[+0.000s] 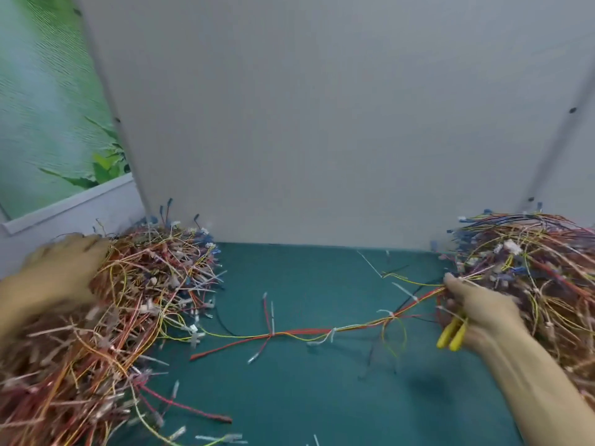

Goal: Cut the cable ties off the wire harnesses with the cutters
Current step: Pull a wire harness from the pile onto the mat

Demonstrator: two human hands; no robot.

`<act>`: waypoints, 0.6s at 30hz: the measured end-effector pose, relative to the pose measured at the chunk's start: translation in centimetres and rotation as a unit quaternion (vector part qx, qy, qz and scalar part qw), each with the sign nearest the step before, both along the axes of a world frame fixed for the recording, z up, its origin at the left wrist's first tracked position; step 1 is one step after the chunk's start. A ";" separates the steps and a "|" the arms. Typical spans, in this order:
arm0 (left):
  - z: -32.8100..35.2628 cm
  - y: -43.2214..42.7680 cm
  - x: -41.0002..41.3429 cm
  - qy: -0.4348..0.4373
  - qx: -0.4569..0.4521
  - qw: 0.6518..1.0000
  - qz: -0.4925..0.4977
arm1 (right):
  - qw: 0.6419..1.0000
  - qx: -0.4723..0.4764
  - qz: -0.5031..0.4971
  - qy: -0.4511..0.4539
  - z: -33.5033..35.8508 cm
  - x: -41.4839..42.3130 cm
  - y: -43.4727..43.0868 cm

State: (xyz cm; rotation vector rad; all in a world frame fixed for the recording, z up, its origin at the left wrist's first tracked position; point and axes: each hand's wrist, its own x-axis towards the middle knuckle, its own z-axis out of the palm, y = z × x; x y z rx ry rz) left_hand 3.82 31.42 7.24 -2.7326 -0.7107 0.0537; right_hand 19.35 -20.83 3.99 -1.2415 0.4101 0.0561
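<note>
One wire harness (354, 328) of red, yellow and black wires stretches across the green mat, with white cable ties (331, 334) around it. My right hand (479, 313) pinches its right end at the edge of the right-hand wire pile (531, 272) and also holds the yellow-handled cutters (452, 334) in its palm, handles pointing down. My left hand (54, 272), blurred by motion, rests on top of the large left-hand pile of harnesses (128, 300); whether it grips any wires is not visible.
A green mat (306, 397) covers the table between the two piles, with loose cut ties and wire ends (174, 389) scattered on it. A grey panel (306, 123) stands upright behind the mat. A leaf-print wall (48, 107) is at far left.
</note>
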 end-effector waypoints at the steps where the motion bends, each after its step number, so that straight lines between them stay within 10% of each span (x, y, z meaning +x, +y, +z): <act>1: 1.0 -1.4 0.2 0.004 0.015 1.000 -0.004 | 1.000 -0.002 -0.006 0.000 -0.3 -0.1 0.2; 8: 0.6 -11.1 2.1 0.024 0.074 0.981 -0.180 | 0.978 -0.203 -0.026 -0.047 -1.7 -1.3 0.2; 12: -2.4 -12.6 1.3 0.132 0.047 0.948 -0.286 | 0.851 -0.501 -0.013 -0.158 -0.5 -2.8 -0.3; 18: -6.7 -13.6 -3.1 0.207 -0.027 0.913 -0.350 | 0.717 -0.648 0.013 -0.257 2.1 -4.4 0.5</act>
